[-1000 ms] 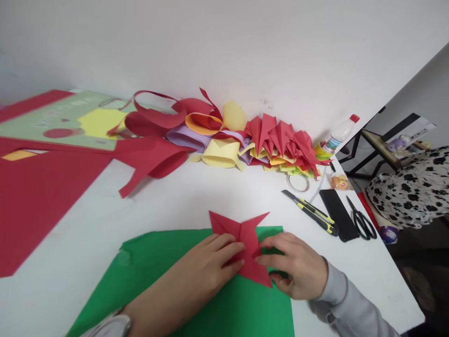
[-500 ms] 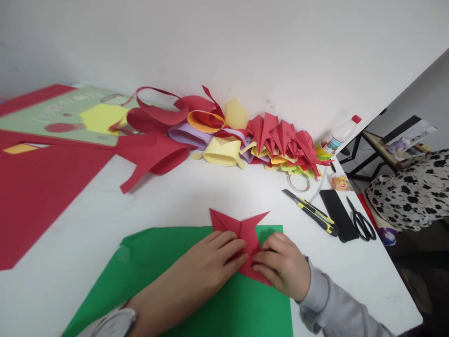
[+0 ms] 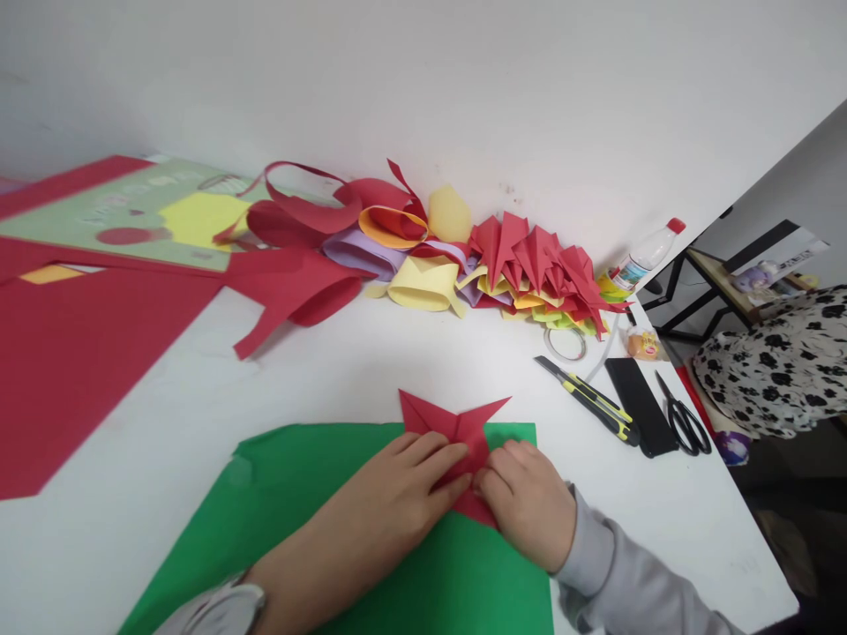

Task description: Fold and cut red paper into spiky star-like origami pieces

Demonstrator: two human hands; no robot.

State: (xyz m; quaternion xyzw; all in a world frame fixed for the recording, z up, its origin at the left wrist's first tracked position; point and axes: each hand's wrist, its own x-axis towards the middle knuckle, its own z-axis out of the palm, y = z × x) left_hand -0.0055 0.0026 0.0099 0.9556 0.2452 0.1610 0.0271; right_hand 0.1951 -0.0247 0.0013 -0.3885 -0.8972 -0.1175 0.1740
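Near the middle of the white tabletop, a red folded-paper piece with pointed corners lies across the far edge of a flat green paper sheet, its two far points reaching past that edge. The left hand barely shifts: its fingers lie extended over the piece's left side, pressing it down rather than clutching it. The change is on the right. A second ago the right hand had its fingers spread along the paper's right edge; now they curl together over it, close to the left fingertips, and cover the near right point. Whether thumb and fingers pinch the edge between them I cannot tell, since the hand hides it. I take this as working a fold on the right side, with the left hand as anchor; if that anchor slips, the crease could go crooked. Off to the right, a black and yellow utility knife and black-handled scissors lie untouched; pointed red paper shapes stand against the far wall.
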